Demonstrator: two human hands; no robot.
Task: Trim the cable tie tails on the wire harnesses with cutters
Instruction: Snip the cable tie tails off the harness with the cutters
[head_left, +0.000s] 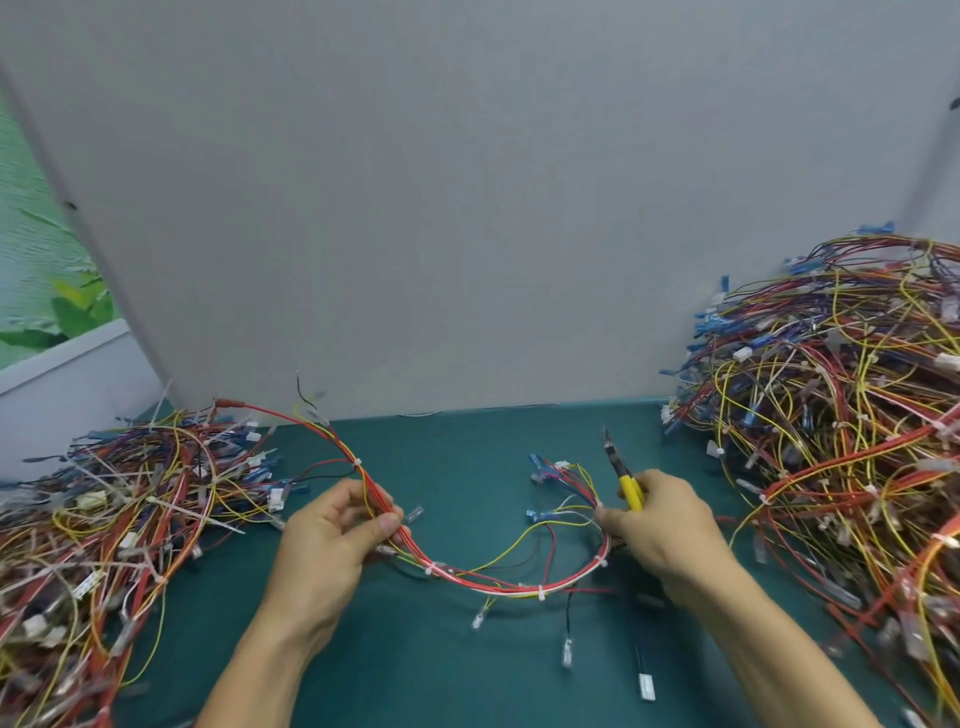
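Grey partition (467, 182) backs a teal bench (415, 670); the right heap (831, 415) of harnesses outsizes the left heap (130, 509). One wire harness (498, 584) sags between the hands. The left hand (327, 540) pinches its red bundle; the right hand (660, 525) pinches the other end while gripping yellow-handled cutters (626, 480).

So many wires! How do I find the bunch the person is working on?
Look at the green table, between the left pile and the right pile of wires. There one harness sags in a curve from the left hand to the right hand, which also holds yellow-handled cutters. Unlike the heaps, it is a single mostly red bundle with white ties.
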